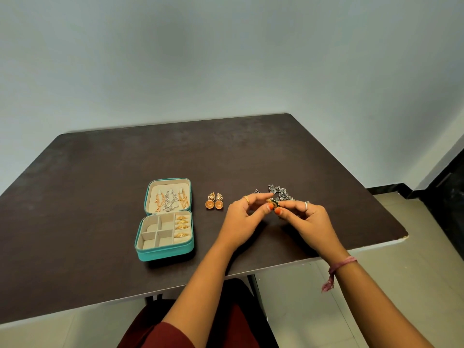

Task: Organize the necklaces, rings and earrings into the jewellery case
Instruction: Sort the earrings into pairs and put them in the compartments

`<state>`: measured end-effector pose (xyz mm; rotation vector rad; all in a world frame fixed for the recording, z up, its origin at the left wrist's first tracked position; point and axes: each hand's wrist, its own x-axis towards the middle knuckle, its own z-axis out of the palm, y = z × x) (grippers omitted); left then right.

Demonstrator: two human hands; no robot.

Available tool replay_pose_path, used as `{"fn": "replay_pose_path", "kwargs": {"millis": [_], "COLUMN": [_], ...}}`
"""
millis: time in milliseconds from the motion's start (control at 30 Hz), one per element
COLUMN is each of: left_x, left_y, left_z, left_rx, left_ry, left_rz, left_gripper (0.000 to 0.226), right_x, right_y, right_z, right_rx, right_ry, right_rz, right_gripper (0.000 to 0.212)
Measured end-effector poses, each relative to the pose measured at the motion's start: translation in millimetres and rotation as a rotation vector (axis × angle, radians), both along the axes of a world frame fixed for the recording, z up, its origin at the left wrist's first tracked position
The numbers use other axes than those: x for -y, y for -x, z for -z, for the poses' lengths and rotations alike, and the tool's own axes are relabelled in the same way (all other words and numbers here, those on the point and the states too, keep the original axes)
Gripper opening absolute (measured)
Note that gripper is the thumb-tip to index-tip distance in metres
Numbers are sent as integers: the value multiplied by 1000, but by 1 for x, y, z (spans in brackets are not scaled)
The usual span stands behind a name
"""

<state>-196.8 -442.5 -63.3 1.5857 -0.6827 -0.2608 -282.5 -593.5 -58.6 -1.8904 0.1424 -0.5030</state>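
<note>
Jewellery case [164,251], teal outside with a soft beige lining, lies open on the dark matte table [100,172]. Gold and silver chain necklaces [168,200] hang in its lid; four filigree gold rings [181,226] sit in the right-hand slots of the square-divided base. Two round gold earrings [215,201] rest just right of the case. Both hands meet above a heap of dark metal earrings [280,192]: left hand [244,218] and right hand [305,219] pinch one small dark piece [274,203] between curled fingers.
</note>
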Motion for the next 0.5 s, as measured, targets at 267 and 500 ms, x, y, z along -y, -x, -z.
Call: {"fn": "replay_pose_path", "kwargs": {"millis": [267, 500], "left_x": [-2, -11], "left_y": [11, 19], "left_z": [-7, -11], "left_rx": [-42, -22], "left_ry": [158, 154], "left_rz": [-90, -85], "left_gripper": [32, 34], "right_x": [-1, -5], "right_y": [8, 18], "right_z": [-4, -5], "right_rx": [-34, -22], "right_ry": [-39, 22], "right_rz": [19, 17], "right_gripper": [32, 25]}}
